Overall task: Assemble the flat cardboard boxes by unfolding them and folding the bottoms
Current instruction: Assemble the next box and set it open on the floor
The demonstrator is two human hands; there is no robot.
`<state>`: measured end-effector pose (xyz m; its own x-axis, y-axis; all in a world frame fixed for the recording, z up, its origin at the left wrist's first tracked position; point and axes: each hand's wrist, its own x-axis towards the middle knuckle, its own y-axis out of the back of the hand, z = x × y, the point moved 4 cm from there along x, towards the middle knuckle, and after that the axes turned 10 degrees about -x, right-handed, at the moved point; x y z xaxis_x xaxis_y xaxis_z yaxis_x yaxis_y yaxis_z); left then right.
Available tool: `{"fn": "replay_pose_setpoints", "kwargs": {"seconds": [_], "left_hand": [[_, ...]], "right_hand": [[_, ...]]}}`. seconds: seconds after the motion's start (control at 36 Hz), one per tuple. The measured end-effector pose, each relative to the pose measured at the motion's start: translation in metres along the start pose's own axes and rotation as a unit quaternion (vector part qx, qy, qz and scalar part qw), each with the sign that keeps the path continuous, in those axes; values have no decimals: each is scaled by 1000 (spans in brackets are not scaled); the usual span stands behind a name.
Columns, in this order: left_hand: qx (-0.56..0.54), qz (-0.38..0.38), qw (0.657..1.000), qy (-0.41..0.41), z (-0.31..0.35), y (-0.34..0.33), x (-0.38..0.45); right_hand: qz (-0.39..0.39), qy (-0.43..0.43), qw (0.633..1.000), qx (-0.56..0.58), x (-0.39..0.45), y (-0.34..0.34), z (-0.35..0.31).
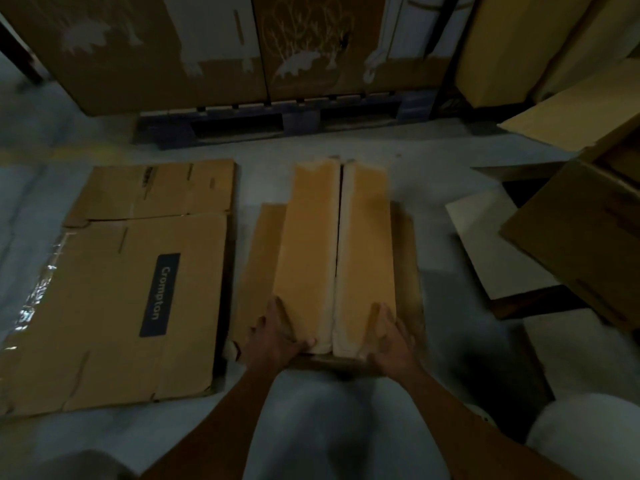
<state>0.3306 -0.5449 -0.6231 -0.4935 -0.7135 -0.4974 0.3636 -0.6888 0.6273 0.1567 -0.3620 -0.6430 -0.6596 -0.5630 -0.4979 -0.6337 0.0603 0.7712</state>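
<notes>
A cardboard box (334,244) is seen in the middle of the floor (433,157), standing with its two long flaps folded down on top. The two flaps meet along a narrow dark gap that runs away from the person. Another flap of the same box lies flat on the floor at its left side.

The left hand (277,336) is placed on the near left corner of the box. Its fingers lie along the side edge of the left flap and the thumb is bent over the near end, so the flap is gripped between them. The right hand (389,336) is placed on the near end of the right flap. Its fingers are spread and almost straight on the flap surface, pressing it flat, and nothing is clamped by it. Both forearms are stretched forward from the bottom of the view.

To the left of the box, a flattened carton (114,306) lies on the floor, well apart from the hands. A dark label with the word "Crompton" is printed on it, and shiny tape is seen along its left edge.

At the far side, large cartons (194,53) with torn white patches are stood on a dark pallet (277,121). At the right, several other boxes (585,244) and loose cardboard sheets are piled, some of them tilted.
</notes>
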Motion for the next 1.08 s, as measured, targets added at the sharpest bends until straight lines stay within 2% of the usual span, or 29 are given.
{"fn": "replay_pose_setpoints", "kwargs": {"seconds": [0.11,0.17,0.25,0.39,0.47,0.56,0.64,0.67,0.72,0.75,0.81,0.83,0.89,0.92,0.97,1.03,1.08], "left_hand": [[54,-60,997,-7,0,-12,-12],[74,-51,996,3,1,-15,-17],[80,-9,997,-3,5,-15,-22],[-7,5,1000,-20,2,-12,-30],[-56,-10,997,-45,-5,-15,-39],[-102,11,992,-69,-15,-24,-51],[-234,68,969,-36,-13,-28,-65],[-276,87,957,-7,-9,-26,-71],[-333,129,932,54,-12,-25,-70],[-358,148,918,83,-15,-25,-68],[-415,182,877,158,-28,-25,-54],[-445,188,851,207,-34,-24,-49],[-516,141,799,275,-29,-21,-48],[-527,96,792,292,-24,-20,-48],[-499,66,799,328,-22,-16,-47],[-475,51,818,319,-18,-9,-46],[-392,109,866,291,-24,-1,-44]], "right_hand": [[-42,-8,999,-5,-7,-11,10],[-41,-3,999,3,-12,-10,12],[2,-13,1000,18,-19,-9,11],[66,-2,996,52,-30,-8,12],[136,-7,985,107,-38,-1,11],[169,-55,958,225,-45,-1,18],[175,-126,939,268,-52,-4,23],[178,-160,925,296,-53,-4,25],[178,-231,872,393,-58,-1,26],[171,-264,828,464,-55,-5,32],[112,-298,719,618,-51,-10,38],[88,-313,681,657,-47,-12,44],[51,-335,646,684,-44,-11,50],[37,-343,639,687,-40,-13,55],[11,-373,624,687,-42,-10,48],[3,-384,601,701,-42,-11,42],[-1,-385,591,709,-40,-12,39]]}}
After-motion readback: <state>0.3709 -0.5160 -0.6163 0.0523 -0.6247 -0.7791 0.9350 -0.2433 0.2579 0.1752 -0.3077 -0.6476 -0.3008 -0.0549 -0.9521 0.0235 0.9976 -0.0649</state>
